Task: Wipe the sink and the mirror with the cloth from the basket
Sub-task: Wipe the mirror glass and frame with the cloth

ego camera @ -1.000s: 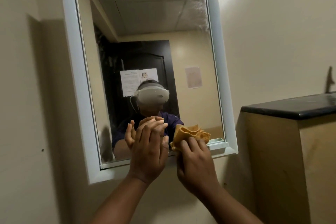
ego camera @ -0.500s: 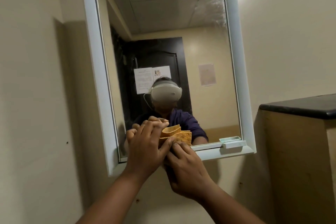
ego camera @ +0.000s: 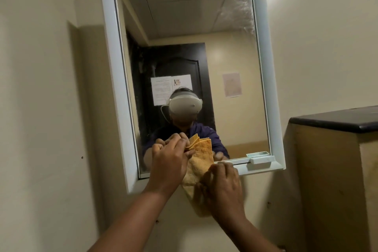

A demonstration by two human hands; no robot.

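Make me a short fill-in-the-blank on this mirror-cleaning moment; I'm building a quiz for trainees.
1. Both hands grip the orange ____ in front of the mirror.
2. The left hand holds its upper part, the right hand its ____ part.
3. The mirror's frame is coloured ____.
4. Right of the mirror stands a ledge with a ____ top.

Missing words: cloth; lower; white; black

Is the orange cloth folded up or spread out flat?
Folded up. The cloth shows stacked layered edges at its top, held between the left hand and right hand before the mirror.
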